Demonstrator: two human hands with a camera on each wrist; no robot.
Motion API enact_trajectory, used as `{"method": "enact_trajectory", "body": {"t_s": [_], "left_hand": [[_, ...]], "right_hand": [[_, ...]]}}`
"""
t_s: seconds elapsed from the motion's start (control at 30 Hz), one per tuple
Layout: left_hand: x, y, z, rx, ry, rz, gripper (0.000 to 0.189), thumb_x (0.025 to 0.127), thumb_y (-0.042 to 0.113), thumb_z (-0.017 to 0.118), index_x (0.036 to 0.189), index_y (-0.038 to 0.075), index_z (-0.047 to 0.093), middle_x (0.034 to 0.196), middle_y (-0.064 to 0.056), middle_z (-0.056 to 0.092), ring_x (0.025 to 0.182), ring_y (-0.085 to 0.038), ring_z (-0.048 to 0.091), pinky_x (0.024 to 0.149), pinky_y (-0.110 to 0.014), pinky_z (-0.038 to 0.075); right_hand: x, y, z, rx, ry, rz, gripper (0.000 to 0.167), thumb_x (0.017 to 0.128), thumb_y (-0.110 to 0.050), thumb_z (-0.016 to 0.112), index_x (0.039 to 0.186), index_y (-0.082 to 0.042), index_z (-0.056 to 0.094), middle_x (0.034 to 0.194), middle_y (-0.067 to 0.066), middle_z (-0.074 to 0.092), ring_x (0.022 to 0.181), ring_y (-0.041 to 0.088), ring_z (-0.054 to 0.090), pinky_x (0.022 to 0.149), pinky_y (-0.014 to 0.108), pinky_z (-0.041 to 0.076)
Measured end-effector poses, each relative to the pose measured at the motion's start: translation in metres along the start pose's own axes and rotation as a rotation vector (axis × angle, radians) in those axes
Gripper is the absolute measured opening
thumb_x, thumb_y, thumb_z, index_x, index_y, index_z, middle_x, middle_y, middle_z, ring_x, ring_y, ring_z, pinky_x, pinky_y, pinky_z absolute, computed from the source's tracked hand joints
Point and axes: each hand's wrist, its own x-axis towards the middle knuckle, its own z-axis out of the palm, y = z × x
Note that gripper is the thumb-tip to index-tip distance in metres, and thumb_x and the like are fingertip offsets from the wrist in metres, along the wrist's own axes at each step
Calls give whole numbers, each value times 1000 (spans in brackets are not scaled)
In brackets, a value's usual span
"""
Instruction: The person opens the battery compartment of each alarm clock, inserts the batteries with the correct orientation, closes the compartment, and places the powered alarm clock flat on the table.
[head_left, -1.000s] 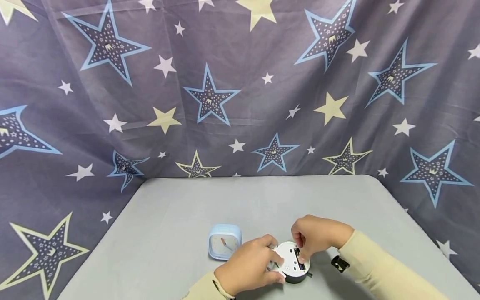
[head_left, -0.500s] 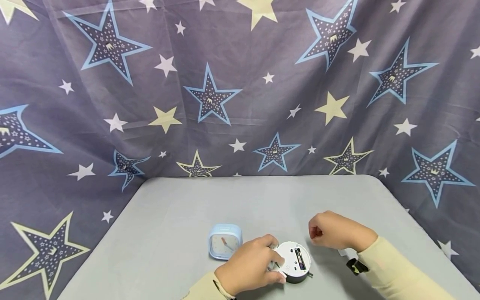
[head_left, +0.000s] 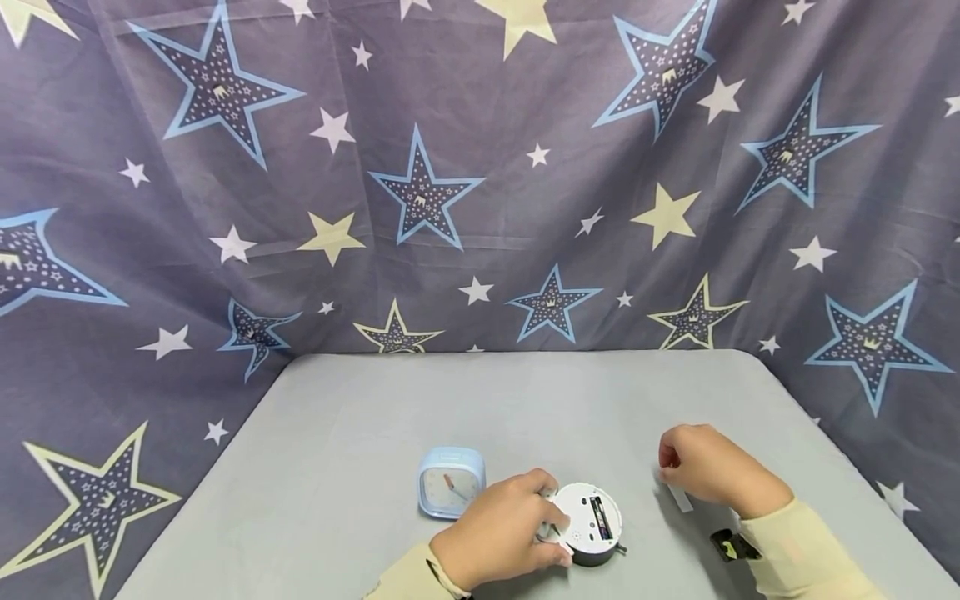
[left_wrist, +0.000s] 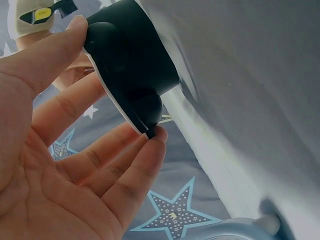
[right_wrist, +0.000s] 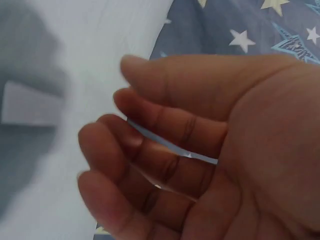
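Observation:
My left hand (head_left: 501, 527) grips a round alarm clock (head_left: 577, 518) by its left rim. It lies face down, white back up, with a battery (head_left: 600, 517) in the dark slot. In the left wrist view, the thumb and fingertips (left_wrist: 159, 135) hold the edges of the clock's dark body (left_wrist: 135, 50). My right hand (head_left: 716, 468) hovers to the right of the clock, fingers loosely bent. A small flat white piece (head_left: 681, 498), probably the battery cover, lies on the table below it. The right wrist view shows that white piece (right_wrist: 30, 105) apart from the fingers.
A light blue square alarm clock (head_left: 451, 483) stands just left of my left hand. The grey table (head_left: 360, 417) meets a star-patterned curtain (head_left: 480, 167) at the back and sides.
My right hand has left the battery slot and moved right to above the white piece. The battery now shows uncovered in the slot. My left hand keeps its grip on the clock.

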Motion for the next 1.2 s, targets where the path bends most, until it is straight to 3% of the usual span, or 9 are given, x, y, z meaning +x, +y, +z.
{"method": "enact_trajectory", "body": {"t_s": [0.33, 0.67, 0.83, 1.1, 1.2], "left_hand": [[0, 2, -1, -2, 5, 16, 31, 79, 53, 83, 103, 33, 82, 118, 4, 68, 101, -5, 66, 88, -21, 53], [0, 0, -2, 12, 11, 15, 31, 79, 53, 84, 102, 33, 82, 118, 4, 68, 101, -5, 66, 88, -21, 53], [1, 0, -2, 9, 0, 4, 31, 79, 54, 84, 102, 33, 82, 118, 4, 68, 100, -4, 66, 88, -21, 53], [0, -1, -1, 5, -7, 2, 31, 79, 53, 84, 102, 33, 82, 118, 5, 68, 102, -4, 65, 89, -21, 53], [0, -1, -1, 5, -6, 4, 30, 79, 53, 84, 102, 33, 82, 118, 5, 68, 101, -3, 65, 88, -20, 53]], "right_hand": [[-7, 9, 17, -8, 28, 159, 24, 78, -21, 82, 72, -13, 61, 66, -2, 58, 60, 15, 52, 60, 36, 45], [-3, 11, 21, -60, 77, 112, 19, 70, -12, 83, 72, -10, 64, 68, -2, 60, 64, 15, 54, 63, 39, 48], [-2, 10, 21, -8, 51, 135, 19, 69, -10, 84, 77, -8, 68, 69, -2, 61, 65, 15, 54, 64, 37, 49], [-4, 5, 26, 56, 62, 81, 15, 70, -9, 83, 76, -14, 69, 67, -8, 60, 64, 10, 51, 63, 32, 45], [-4, 0, 28, 150, 64, 66, 13, 74, -9, 81, 82, -13, 71, 67, -9, 60, 61, 7, 52, 59, 27, 45]]}}
